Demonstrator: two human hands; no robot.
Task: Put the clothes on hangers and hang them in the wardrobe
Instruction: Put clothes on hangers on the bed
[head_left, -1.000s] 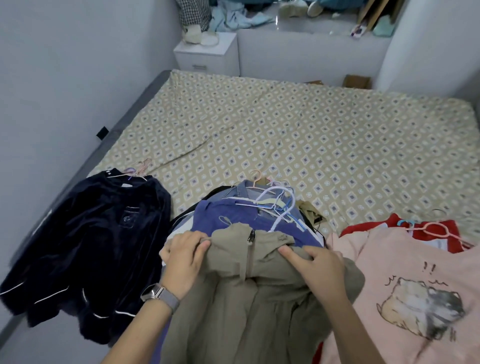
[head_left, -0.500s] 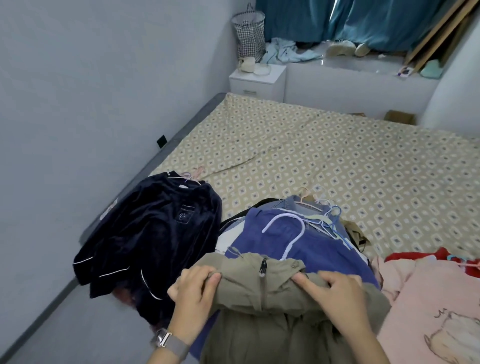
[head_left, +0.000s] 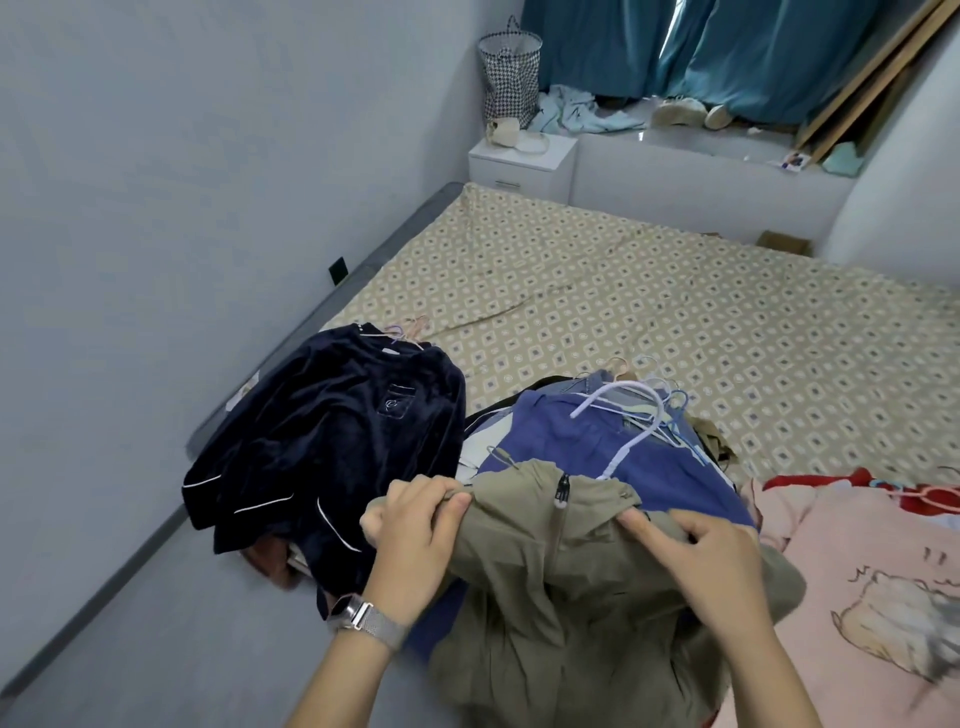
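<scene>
Head view. I see the left hand pinching the left shoulder of the olive zip jacket, thumb and fingers curled on the cloth; the right hand has its grip on the right shoulder, fingers bent into the fabric. The jacket lies at 6 o'clock on the bed, atop a blue garment bearing a white hanger. A navy velvet top lies at 9 o'clock, a pink printed shirt at 3 o'clock.
</scene>
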